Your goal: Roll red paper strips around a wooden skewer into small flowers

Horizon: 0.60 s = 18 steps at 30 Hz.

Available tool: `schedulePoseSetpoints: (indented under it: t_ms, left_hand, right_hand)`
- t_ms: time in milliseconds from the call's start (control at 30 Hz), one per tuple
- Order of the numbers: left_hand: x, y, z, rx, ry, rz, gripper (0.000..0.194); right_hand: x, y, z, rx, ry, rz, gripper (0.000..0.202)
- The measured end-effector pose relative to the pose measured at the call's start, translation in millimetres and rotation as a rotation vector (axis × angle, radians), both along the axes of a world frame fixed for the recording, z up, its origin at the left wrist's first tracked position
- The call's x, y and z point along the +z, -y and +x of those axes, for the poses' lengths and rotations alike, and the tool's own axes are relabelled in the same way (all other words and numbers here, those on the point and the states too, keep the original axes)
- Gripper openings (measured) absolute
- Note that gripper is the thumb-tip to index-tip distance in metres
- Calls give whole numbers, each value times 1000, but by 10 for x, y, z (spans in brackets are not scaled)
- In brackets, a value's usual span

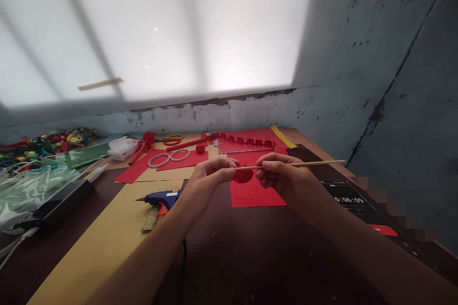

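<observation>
Centrally, left hand (208, 177) pinched on red paper (244, 176) behind stick (320, 163), right hand (284, 171) clamped round stick; paper may crease or slip if left pinch tightens or slackens

A thin, pale wooden stick (318, 163) is held nearly level above the table (229, 252), its right end slightly higher. Near its left end, a small red paper piece (244, 176) shows, curved, with a rounded lower edge, partly hidden.
</observation>
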<state>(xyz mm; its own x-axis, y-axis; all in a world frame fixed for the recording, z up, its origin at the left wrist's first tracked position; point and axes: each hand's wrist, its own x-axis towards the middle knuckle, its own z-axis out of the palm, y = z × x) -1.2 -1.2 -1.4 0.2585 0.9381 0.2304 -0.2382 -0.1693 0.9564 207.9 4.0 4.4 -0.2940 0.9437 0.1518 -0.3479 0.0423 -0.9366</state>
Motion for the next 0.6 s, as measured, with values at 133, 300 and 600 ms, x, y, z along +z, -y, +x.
schedulePoseSetpoints:
  t_ms: [133, 300, 600]
  left_hand:
    - [16, 10, 9, 29, -1, 4, 14]
    - [20, 16, 3, 47, -57, 131, 11]
    - [83, 80, -14, 74, -201, 294, 7]
  right_hand:
    - [-2, -3, -13, 14, 5, -4, 6]
    - [34, 21, -46, 12, -9, -7, 8]
    - [35, 35, -50, -3, 4, 14, 9]
